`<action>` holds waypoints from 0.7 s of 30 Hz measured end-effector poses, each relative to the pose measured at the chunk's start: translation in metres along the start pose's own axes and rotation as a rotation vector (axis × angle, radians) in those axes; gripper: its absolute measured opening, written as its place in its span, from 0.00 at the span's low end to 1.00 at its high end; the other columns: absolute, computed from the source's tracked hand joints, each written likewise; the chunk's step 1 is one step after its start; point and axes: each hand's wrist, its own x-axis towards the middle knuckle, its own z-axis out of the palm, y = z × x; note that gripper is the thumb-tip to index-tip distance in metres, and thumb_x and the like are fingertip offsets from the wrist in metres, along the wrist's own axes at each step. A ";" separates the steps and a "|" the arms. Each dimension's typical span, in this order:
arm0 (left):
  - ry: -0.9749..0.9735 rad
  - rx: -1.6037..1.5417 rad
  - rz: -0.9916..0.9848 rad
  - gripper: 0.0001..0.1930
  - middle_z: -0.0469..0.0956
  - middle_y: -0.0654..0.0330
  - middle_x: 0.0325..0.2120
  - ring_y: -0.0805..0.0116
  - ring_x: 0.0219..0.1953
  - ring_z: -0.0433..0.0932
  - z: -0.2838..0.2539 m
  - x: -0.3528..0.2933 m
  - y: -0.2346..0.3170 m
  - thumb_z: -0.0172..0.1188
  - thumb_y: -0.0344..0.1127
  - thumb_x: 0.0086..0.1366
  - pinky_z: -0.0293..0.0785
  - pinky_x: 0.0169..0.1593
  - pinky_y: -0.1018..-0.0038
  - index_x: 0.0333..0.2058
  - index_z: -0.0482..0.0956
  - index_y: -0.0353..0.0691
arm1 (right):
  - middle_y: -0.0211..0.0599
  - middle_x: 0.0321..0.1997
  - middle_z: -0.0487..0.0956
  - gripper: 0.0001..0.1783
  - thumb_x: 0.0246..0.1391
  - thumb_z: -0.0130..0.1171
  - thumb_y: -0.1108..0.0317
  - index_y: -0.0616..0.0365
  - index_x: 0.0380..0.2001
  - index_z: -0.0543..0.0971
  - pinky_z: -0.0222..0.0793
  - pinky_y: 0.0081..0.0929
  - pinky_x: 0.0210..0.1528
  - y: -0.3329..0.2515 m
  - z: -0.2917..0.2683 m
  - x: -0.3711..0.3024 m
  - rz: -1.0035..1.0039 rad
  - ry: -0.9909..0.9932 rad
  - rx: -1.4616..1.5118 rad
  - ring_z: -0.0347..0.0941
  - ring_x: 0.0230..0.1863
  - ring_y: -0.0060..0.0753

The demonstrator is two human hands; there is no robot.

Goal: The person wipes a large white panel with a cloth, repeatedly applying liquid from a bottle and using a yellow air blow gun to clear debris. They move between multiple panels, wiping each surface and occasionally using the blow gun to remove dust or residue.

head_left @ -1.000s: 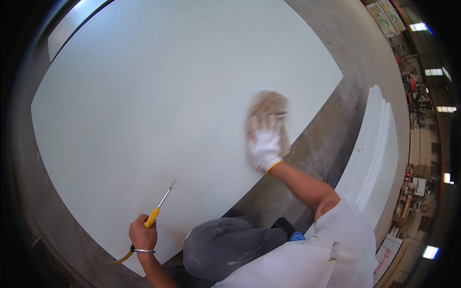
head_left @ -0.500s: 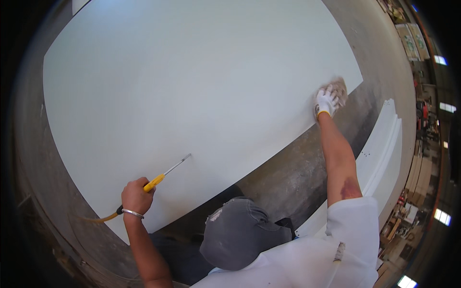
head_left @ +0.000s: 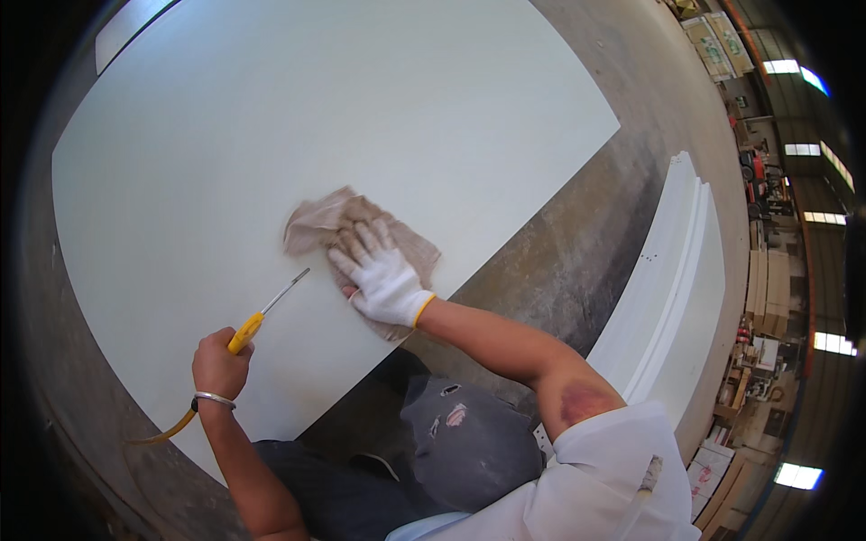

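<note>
My left hand is bare and closed around the yellow handle of an air blow gun. Its thin metal nozzle points up and right over a large white panel, and a yellow hose trails from behind the wrist. My right hand, in a white knit glove with a yellow cuff, lies open with fingers spread. It presses a crumpled beige-brown cloth flat on the panel, near the edge closest to me. The thumb tip shows at the glove's side; the palm is hidden.
White folded-edge panels lie to the right on the concrete floor. Another pale panel shows at the far left. Along the right rim stand stacked boards and assorted workshop items. My knees in grey trousers are close to the panel's near edge.
My right hand has swept the cloth from the panel's right corner leftward and nearer, beside the nozzle. The left hand still grips the blow gun. The whole view has shifted slightly.
</note>
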 end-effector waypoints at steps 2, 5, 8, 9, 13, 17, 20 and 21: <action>-0.021 0.011 0.012 0.10 0.83 0.47 0.27 0.43 0.31 0.82 0.002 -0.001 0.000 0.70 0.38 0.60 0.78 0.37 0.56 0.30 0.83 0.37 | 0.57 0.76 0.62 0.44 0.59 0.58 0.51 0.59 0.74 0.61 0.31 0.69 0.80 0.055 -0.019 -0.009 0.131 0.077 -0.199 0.52 0.78 0.66; -0.062 0.050 0.047 0.10 0.83 0.47 0.27 0.43 0.32 0.82 0.004 -0.005 0.000 0.70 0.38 0.60 0.78 0.38 0.56 0.31 0.84 0.37 | 0.56 0.82 0.51 0.39 0.72 0.39 0.46 0.55 0.78 0.54 0.32 0.63 0.81 0.183 -0.067 -0.026 0.687 0.113 -0.398 0.46 0.82 0.59; -0.105 0.077 0.016 0.10 0.83 0.47 0.28 0.43 0.33 0.82 0.001 -0.013 -0.001 0.71 0.38 0.58 0.78 0.39 0.56 0.31 0.84 0.36 | 0.45 0.84 0.49 0.39 0.71 0.34 0.42 0.42 0.80 0.52 0.34 0.57 0.82 0.283 -0.093 -0.039 1.207 0.037 -0.448 0.43 0.83 0.54; -0.122 0.076 0.001 0.10 0.83 0.47 0.28 0.43 0.33 0.82 -0.002 -0.015 -0.001 0.71 0.38 0.58 0.78 0.39 0.56 0.31 0.84 0.37 | 0.43 0.84 0.51 0.38 0.70 0.35 0.41 0.38 0.79 0.54 0.35 0.57 0.81 0.298 -0.089 -0.038 1.251 0.052 -0.459 0.45 0.83 0.54; -0.196 0.092 -0.020 0.10 0.83 0.48 0.29 0.43 0.34 0.82 -0.014 -0.022 -0.002 0.71 0.38 0.58 0.78 0.39 0.56 0.31 0.84 0.38 | 0.45 0.83 0.53 0.39 0.70 0.38 0.44 0.47 0.78 0.57 0.33 0.58 0.81 0.253 -0.048 -0.019 0.898 0.217 -0.505 0.46 0.82 0.58; -0.204 0.141 -0.027 0.10 0.83 0.48 0.29 0.44 0.34 0.81 -0.023 -0.033 -0.004 0.71 0.38 0.58 0.78 0.39 0.56 0.31 0.84 0.38 | 0.53 0.79 0.60 0.38 0.61 0.55 0.58 0.51 0.74 0.64 0.31 0.64 0.81 0.081 -0.019 0.001 0.119 0.235 -0.285 0.51 0.80 0.61; -0.128 0.118 -0.075 0.10 0.82 0.48 0.28 0.44 0.33 0.81 -0.031 -0.039 -0.011 0.70 0.39 0.58 0.77 0.39 0.57 0.31 0.83 0.38 | 0.56 0.79 0.59 0.34 0.55 0.60 0.61 0.56 0.66 0.74 0.30 0.71 0.80 -0.042 -0.007 0.026 -0.062 0.131 0.065 0.48 0.81 0.63; -0.098 0.123 -0.094 0.10 0.82 0.48 0.27 0.44 0.33 0.81 -0.035 -0.046 -0.018 0.70 0.38 0.58 0.77 0.38 0.57 0.31 0.82 0.37 | 0.54 0.75 0.66 0.30 0.55 0.60 0.60 0.55 0.62 0.77 0.31 0.71 0.80 -0.076 -0.001 0.032 -0.181 0.065 0.126 0.52 0.80 0.63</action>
